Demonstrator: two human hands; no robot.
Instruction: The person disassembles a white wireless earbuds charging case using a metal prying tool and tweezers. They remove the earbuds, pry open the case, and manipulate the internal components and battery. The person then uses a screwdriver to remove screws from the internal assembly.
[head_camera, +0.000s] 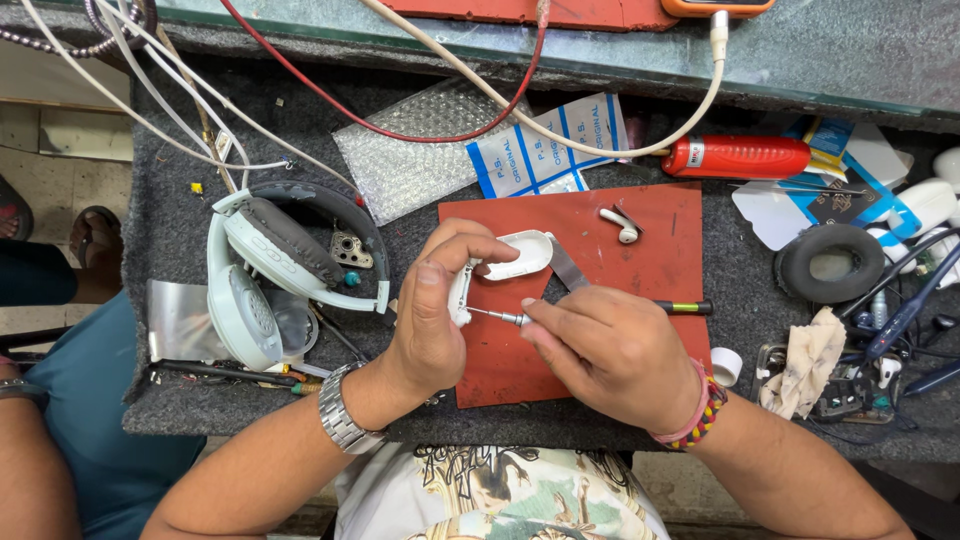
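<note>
the scene is brightly and evenly lit by soft light from above, with colours clear and true. shadows are short and faint, gathering under the hands on the red work mat (640, 240) and beneath the pale headphones (262, 275). mild glare sits on the bubble wrap (410, 150), the steel wristwatch (340, 410) and the glass shelf edge (850, 50). focus is sharp at centre; the corners soften slightly and straight edges bow a little from the wide lens.
</note>
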